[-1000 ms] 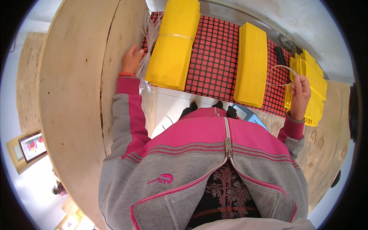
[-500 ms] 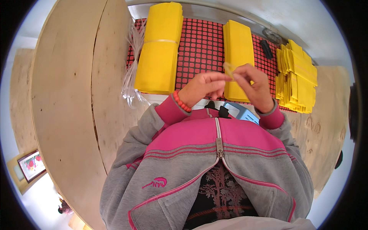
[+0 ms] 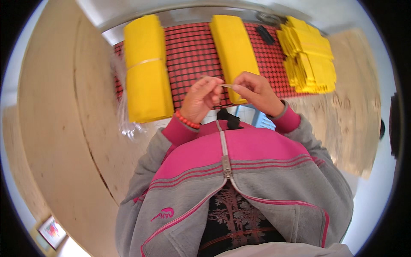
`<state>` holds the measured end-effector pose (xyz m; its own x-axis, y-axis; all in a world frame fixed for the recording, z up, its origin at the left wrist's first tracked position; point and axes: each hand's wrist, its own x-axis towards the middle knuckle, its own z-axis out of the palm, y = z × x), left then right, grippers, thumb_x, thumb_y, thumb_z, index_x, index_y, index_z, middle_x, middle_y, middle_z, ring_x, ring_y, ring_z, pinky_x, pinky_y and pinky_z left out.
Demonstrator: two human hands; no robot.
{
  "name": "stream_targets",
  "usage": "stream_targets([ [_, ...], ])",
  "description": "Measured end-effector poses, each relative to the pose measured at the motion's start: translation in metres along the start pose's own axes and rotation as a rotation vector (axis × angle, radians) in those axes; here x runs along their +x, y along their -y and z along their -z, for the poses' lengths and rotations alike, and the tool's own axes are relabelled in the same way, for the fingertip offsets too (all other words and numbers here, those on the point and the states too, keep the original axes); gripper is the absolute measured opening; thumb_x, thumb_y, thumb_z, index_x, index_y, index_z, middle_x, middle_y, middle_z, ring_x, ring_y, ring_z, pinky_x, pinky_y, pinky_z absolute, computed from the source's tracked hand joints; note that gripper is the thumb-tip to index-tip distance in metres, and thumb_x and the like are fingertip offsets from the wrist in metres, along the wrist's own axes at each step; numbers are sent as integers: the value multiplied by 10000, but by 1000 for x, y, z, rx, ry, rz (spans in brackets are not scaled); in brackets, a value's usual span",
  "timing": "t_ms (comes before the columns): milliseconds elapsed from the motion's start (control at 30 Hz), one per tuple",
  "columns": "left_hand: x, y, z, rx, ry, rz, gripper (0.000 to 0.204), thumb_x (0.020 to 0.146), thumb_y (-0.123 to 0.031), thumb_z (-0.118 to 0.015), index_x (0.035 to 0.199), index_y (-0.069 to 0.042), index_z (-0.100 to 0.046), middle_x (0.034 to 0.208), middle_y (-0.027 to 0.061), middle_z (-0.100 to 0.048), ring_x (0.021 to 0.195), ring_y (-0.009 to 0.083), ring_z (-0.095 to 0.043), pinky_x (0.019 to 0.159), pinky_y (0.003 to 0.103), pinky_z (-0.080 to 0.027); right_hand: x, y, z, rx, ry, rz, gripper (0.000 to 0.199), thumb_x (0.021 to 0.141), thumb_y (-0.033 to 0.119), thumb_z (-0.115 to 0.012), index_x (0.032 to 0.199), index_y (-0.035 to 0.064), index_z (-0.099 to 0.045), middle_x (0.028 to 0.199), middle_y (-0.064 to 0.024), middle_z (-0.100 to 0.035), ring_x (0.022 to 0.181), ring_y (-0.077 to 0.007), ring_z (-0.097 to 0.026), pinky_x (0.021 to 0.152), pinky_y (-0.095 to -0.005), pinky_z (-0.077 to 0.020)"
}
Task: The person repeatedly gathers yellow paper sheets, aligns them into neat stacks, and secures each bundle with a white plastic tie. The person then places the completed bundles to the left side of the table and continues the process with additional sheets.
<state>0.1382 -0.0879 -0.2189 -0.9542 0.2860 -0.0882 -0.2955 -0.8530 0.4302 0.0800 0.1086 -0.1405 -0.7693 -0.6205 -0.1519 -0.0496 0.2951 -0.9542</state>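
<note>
A thin pale band (image 3: 226, 85) spans the small gap between my two hands. My left hand (image 3: 199, 97), with a red bead bracelet at the wrist, pinches one end with its fingers curled. My right hand (image 3: 256, 93) grips the other end between thumb and forefinger. Both hands are above the near end of a middle stack of folded yellow sheets (image 3: 234, 47), partly covering it. To the left lies a thicker yellow stack (image 3: 147, 92) with a pale band round its middle.
The stacks lie on a red-and-black checked mat (image 3: 188, 51). A loose pile of yellow pieces (image 3: 311, 58) is at the right, beside a small black object (image 3: 265, 35). Clear strips (image 3: 125, 109) hang at the left edge. Below is a blue plastic thing (image 3: 262, 121).
The view has shifted, so the table things appear farther left. The pale band, earlier a loose loop near my right fingers, is now drawn out between both hands.
</note>
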Motion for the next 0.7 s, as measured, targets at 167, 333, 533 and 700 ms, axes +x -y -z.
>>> stream_targets([
  [167, 10, 7, 4, 34, -46, -22, 186, 992, -186, -516, 1081, -37, -582, 877, 30, -569, 731, 98, -501, 667, 226, -432, -9, -9, 12, -146, -142, 81, 114, 917, 128, -621, 943, 19, -596, 747, 37, -537, 600, -14, -471, 516, -183, -368],
  [333, 31, 11, 1, -9, -190, -118, 170, 986, -153, -521, 1059, -22, -604, 932, 60, -651, 732, 98, -568, 666, 229, -477, -14, -19, 35, -139, -436, 191, 99, 913, 124, -624, 948, 32, -614, 813, 22, -577, 627, -26, -492, 562, -185, -385],
  [533, 57, 31, -18, 19, -125, -41, 197, 994, -166, -510, 1077, -15, -605, 927, 71, -656, 708, 103, -583, 665, 227, -488, 2, -50, 35, 568, 64, -243, 294, 961, 329, -568, 1025, 50, -633, 769, 23, -562, 629, -38, -474, 558, -184, -382],
  [700, 72, 39, -26, 79, -89, 40, 213, 1000, -186, -497, 1089, -27, -607, 842, 26, -595, 691, 93, -540, 642, 216, -453, 22, -66, 56, 974, 47, -135, 331, 990, 304, -515, 1155, 35, -613, 803, 37, -523, 652, -29, -409, 583, -166, -347],
])
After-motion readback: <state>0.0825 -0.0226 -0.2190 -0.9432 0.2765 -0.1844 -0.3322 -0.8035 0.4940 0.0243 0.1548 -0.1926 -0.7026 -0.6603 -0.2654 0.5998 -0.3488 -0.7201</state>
